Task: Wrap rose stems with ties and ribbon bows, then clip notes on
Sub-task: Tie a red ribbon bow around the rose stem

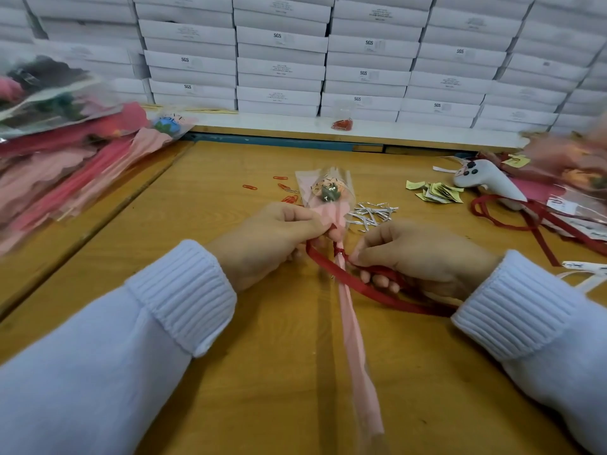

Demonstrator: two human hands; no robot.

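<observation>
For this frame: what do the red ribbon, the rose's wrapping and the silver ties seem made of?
The red ribbon: probably woven fabric, a flat limp band with slight sheen. The clear film: plastic, glossy with glare. The pink paper inside it: matte, softly creased like tissue. The silver ties: likely foil-covered twist ties, bright reflective strips; wire core unseen.

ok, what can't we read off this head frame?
Head view only.
1. Knot state of the flat red ribbon on the pink paper-wrapped rose stem: covered by fingers of the left hand and right hand.
2. Writing on the small yellow paper notes: too small.
3. Pink wrapped bundle at right edge: blurred, cut off.
</observation>
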